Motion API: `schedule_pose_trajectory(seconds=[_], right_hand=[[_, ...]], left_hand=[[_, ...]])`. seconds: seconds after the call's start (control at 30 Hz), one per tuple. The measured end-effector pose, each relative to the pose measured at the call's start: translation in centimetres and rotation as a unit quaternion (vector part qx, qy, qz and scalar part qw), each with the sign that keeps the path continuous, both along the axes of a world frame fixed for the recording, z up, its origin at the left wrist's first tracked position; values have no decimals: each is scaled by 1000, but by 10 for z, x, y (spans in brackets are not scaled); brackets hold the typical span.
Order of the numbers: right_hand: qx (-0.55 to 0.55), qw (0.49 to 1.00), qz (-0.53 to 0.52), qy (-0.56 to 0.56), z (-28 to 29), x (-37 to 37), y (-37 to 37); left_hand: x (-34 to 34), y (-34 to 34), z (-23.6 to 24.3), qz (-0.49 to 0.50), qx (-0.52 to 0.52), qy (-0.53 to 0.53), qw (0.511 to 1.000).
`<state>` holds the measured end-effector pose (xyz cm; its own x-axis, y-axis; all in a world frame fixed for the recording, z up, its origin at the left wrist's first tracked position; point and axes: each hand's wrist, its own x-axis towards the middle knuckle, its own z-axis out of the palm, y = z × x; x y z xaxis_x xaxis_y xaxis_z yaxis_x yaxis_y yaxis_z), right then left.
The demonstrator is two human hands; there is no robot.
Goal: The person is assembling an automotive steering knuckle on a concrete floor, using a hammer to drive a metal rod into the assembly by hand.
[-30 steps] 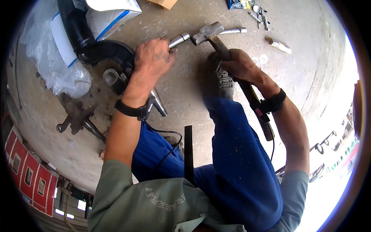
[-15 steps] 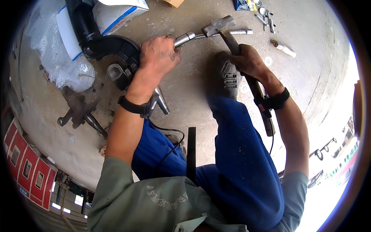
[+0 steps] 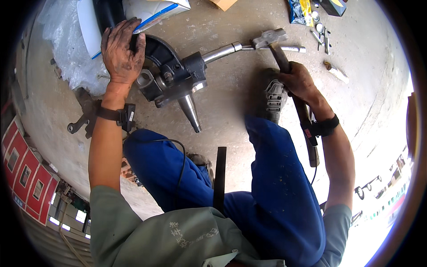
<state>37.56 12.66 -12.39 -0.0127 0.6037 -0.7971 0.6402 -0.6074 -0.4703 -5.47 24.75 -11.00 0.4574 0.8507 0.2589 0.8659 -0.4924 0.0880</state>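
Observation:
My right hand (image 3: 299, 81) grips the handle of a sledgehammer (image 3: 287, 61) near its steel head, which is over a thin metal bar (image 3: 291, 49) on the floor. My left hand (image 3: 121, 58) lies with fingers stretched over the black axle beam (image 3: 109, 13), hiding part of it. A dark steering knuckle (image 3: 193, 69) sits at the beam's curved end. Its bright tapered spindle (image 3: 189, 112) points toward me. From the knuckle's right side extends a shiny metal cylinder (image 3: 221, 52), its end meeting the thin bar.
Clear plastic wrap (image 3: 75, 58) and a white-blue box (image 3: 155, 12) lie around the beam. A rusty knuckle part (image 3: 86, 113) lies left. Small metal parts (image 3: 324, 38), a yellow-blue packet (image 3: 301, 12) and a wrapped roll (image 3: 336, 72) are at far right. My shoe (image 3: 272, 95) stands below the hammer.
My left hand has moved left from beside the shiny cylinder onto the black beam, uncovering the knuckle. My right hand keeps its hold on the sledgehammer. The whole view has shifted slightly.

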Motion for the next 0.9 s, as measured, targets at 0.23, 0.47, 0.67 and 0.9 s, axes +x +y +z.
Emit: schedule_pose_trajectory(seconds=[0.23, 0.47, 0.67, 0.9], right_hand=[[-10, 993, -114, -43, 0, 10, 17], [6, 1000, -11, -2, 12, 3, 11], [10, 999, -22, -29, 9, -10, 13], [-29, 999, -31, 17, 10, -1, 2]], left_hand=[[0, 4, -6, 3, 10, -45, 999], [-6, 1, -7, -1, 2, -42, 999], [-6, 2, -11, -6, 24, -45, 999], [-11, 1, -10, -10, 25, -45, 999]])
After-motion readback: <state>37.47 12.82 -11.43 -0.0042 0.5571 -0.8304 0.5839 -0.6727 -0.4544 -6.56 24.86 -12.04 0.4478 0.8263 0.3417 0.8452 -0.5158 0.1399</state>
